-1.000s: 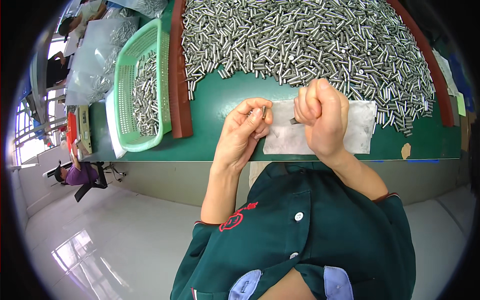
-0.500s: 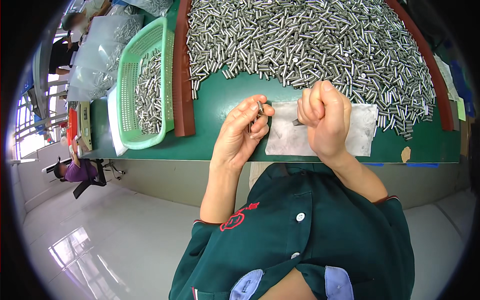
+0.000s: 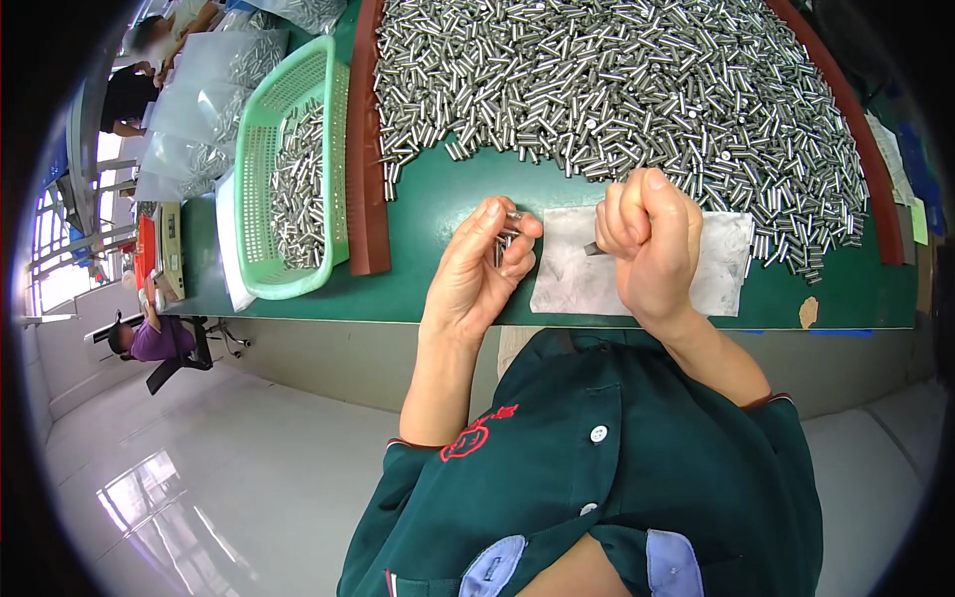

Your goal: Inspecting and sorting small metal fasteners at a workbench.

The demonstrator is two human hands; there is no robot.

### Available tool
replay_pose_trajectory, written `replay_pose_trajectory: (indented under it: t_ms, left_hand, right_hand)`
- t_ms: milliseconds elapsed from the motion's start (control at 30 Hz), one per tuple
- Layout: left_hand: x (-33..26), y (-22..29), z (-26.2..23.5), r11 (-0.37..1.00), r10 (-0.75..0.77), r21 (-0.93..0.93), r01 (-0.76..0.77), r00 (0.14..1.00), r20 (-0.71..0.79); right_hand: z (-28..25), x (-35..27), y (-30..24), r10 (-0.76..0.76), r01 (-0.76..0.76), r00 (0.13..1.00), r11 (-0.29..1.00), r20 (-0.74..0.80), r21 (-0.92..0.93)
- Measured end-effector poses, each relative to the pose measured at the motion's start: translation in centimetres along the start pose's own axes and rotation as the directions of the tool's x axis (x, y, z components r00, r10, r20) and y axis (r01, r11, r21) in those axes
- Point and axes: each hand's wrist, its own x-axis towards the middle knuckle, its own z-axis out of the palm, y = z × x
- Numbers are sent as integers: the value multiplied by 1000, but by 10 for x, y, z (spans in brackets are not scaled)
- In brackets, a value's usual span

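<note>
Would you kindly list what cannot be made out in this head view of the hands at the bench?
- Tool in the right hand: only a dark tip shows; the closed fist hides the rest.
- Metal pins in the left hand: the curled fingers cover most of them, so their number is unclear.
- Pile of metal pins: cut off by the top edge.
- Grey sheet: its middle lies under the right hand.
- Green basket: the pins inside are too small to count.

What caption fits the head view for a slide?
Left hand pinches small metal pins while the fisted right hand holds a dark tool over a grey cloth.
</note>
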Motion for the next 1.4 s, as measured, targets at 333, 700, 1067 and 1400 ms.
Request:
replay_pose_trajectory:
  t_ms: [333, 700, 1067, 1400]
  left_hand:
    - [19, 40, -10, 428, 595, 873, -234, 800, -78]
    - [26, 52, -11, -506, 548, 862, 28, 782, 296]
    - [17, 46, -15, -443, 549, 896, 35, 800, 241]
    - [13, 32, -14, 164, 512, 959, -229, 851, 116]
  right_hand:
    - [-5, -1, 1, 18, -22, 999, 997, 41, 78]
    - [-4, 2, 1, 44, -45, 999, 997, 17, 59]
    - [-5, 2, 0, 47, -48, 999, 998, 20, 50]
    - [-6, 3, 1, 46, -47, 999, 998, 27, 44]
